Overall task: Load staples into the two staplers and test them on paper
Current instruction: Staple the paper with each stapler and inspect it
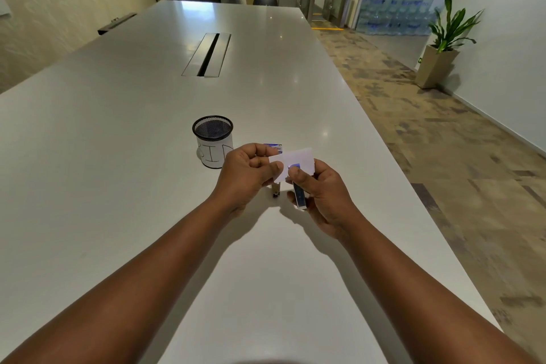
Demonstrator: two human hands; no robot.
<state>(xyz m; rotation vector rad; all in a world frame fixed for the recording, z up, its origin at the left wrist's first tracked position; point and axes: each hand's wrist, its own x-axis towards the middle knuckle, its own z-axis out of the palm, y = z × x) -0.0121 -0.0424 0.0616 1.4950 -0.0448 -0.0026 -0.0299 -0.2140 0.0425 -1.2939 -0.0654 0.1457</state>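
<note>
My left hand [246, 173] pinches the left edge of a small white paper [300, 161] held above the table. My right hand [322, 190] grips a small blue stapler [300, 193], its nose set over the paper's lower edge with my thumb on top. A second small stapler [275, 189] shows only partly on the table below my hands, mostly hidden. A blue and white staple box [273, 147] lies just beyond my left hand.
A black mesh cup with a white paper wrap marked "BIN" [213, 142] stands left of my hands on the long white table [118, 156]. A cable hatch [208, 55] sits mid-table. The table's right edge runs close beside my right hand.
</note>
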